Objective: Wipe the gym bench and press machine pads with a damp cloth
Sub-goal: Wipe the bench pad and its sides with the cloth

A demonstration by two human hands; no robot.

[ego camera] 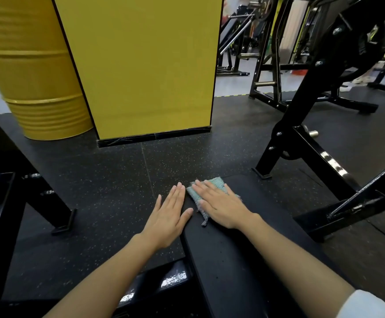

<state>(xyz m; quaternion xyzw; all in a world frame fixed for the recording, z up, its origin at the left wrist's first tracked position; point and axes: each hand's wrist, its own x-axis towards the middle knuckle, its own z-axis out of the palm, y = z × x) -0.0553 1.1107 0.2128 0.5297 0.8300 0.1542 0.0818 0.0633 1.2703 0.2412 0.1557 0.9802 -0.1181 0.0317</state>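
Cloth [216,182] on bench pad [244,249] beneath flat right hand [221,206]; left hand [169,214] alongside, both grips released.

A ribbed yellow drum [37,88] stands on the speckled black rubber floor [108,171], just beside a yellow column [145,65] with a black base strip [154,136]. Black steel frames stand at left [7,191] and right [310,148]. Further machines [237,42] stand on grey flooring [232,83] behind the column.
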